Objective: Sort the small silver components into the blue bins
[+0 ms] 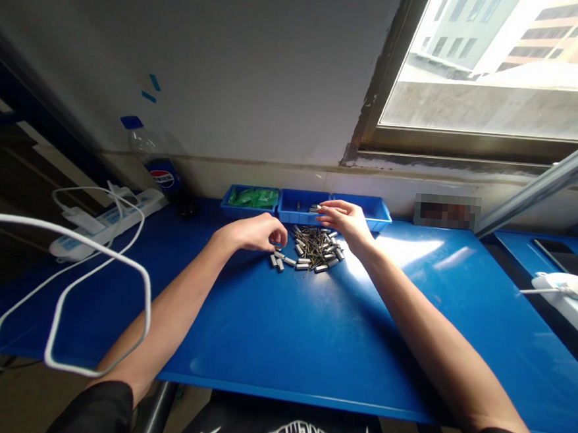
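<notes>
A pile of thin, brassy screws [315,246] mixed with short silver metal cylinders [302,266] lies on the blue table. My left hand [261,233] is at the pile's left side, its fingers curled together just over several loose cylinders [276,260]; what the fingertips grip, if anything, is hidden. Behind the pile, my right hand [347,220] reaches over the front of the middle blue bin [294,215]. Its fingers stretch leftward, slightly apart, above a few silver pieces [314,208] in that bin. No held piece can be made out there.
The left blue bin [225,202] holds green plastic packets [255,197]; another blue bin [379,213] stands at right. A cola bottle [166,176], a power strip [105,223] and looping white cable [148,286] are at left. Another strip [573,299] and a phone [566,259] lie right.
</notes>
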`<state>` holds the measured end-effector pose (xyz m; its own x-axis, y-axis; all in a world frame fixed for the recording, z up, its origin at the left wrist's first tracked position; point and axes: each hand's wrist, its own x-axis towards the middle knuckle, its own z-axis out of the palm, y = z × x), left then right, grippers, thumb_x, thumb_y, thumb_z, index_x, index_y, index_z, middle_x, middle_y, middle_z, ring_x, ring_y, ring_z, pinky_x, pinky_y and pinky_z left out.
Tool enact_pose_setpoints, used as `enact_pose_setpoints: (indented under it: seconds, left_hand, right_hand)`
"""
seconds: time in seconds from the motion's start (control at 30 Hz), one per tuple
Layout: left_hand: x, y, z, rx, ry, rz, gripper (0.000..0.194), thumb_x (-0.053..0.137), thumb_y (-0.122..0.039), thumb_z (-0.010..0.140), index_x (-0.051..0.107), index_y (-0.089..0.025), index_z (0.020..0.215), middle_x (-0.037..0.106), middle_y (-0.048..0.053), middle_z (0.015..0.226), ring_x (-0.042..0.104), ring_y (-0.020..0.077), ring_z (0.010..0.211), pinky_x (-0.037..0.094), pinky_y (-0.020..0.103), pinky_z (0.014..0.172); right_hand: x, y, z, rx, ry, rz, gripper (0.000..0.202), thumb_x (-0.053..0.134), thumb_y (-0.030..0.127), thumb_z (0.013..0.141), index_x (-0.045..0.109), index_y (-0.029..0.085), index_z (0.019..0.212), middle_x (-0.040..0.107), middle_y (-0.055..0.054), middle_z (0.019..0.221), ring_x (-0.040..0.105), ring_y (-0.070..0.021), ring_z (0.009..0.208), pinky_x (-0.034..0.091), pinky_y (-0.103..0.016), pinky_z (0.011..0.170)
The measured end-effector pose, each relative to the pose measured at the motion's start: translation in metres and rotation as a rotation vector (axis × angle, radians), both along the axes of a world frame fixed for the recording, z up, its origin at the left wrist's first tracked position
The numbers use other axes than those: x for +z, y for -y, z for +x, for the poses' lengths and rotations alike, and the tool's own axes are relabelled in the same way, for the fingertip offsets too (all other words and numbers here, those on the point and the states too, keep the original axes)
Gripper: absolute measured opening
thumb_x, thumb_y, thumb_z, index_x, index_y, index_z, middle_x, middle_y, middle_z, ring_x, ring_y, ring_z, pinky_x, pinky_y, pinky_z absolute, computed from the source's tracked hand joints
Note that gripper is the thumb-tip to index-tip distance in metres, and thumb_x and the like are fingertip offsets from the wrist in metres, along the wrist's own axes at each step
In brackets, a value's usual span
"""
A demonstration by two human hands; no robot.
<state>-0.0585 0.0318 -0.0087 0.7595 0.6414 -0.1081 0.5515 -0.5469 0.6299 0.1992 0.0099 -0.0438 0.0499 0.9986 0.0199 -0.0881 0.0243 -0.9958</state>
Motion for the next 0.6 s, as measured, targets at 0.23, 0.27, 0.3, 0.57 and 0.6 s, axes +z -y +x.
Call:
enact_pose_setpoints:
  seconds: [0.23,0.27,0.3,0.57,0.6]
  left_hand:
    - [-0.0120,-0.0027,0.0027,0.053,0.007,-0.003,0.017,0.071,-0.011,0.059,0.077,-0.021,0.071,0.072,0.003,0.067,0.067,0.0177,0.062,0.046,0.022,0.055]
    - [-0.0120,-0.0022,0.0029,0.058,0.012,0.001,0.016,0.072,-0.012,0.059,0.077,-0.021,0.072,0.071,0.003,0.067,0.066,0.0173,0.060,0.045,0.022,0.054]
    - [-0.0118,-0.0017,0.0030,0.061,0.015,0.005,0.016,0.072,-0.013,0.060,0.077,-0.021,0.073,0.071,0.002,0.066,0.065,0.0169,0.059,0.044,0.022,0.053]
    - [-0.0080,0.0018,0.0074,0.070,0.047,0.100,0.032,0.071,-0.022,0.073,0.079,-0.018,0.105,0.076,0.005,0.082,0.069,0.0180,0.071,0.052,0.024,0.064]
    - [-0.0070,0.0025,0.0092,0.080,0.087,0.102,0.033,0.071,-0.023,0.075,0.078,-0.018,0.108,0.077,0.005,0.085,0.070,0.0185,0.074,0.054,0.025,0.067]
  right_hand:
    - [0.0026,0.0003,0.0003,0.021,0.020,-0.022,0.020,0.079,0.030,0.078,0.075,0.017,0.093,0.080,-0.010,0.097,0.074,-0.0147,0.073,0.058,-0.023,0.065]
    - [0.0026,0.0004,0.0003,0.026,0.024,-0.026,0.020,0.079,0.030,0.078,0.075,0.017,0.093,0.080,-0.010,0.097,0.074,-0.0146,0.073,0.058,-0.023,0.064]
    - [0.0025,0.0004,0.0002,0.031,0.028,-0.029,0.021,0.079,0.031,0.078,0.075,0.017,0.094,0.080,-0.009,0.096,0.074,-0.0145,0.073,0.057,-0.023,0.064]
    - [0.0005,0.0009,-0.0002,0.123,0.065,-0.059,0.024,0.079,0.033,0.078,0.075,0.017,0.096,0.079,-0.008,0.091,0.072,-0.0140,0.071,0.055,-0.023,0.064]
    - [0.0000,0.0011,-0.0002,0.134,0.068,-0.058,0.023,0.079,0.033,0.079,0.075,0.018,0.096,0.079,-0.008,0.090,0.072,-0.0140,0.071,0.055,-0.023,0.064]
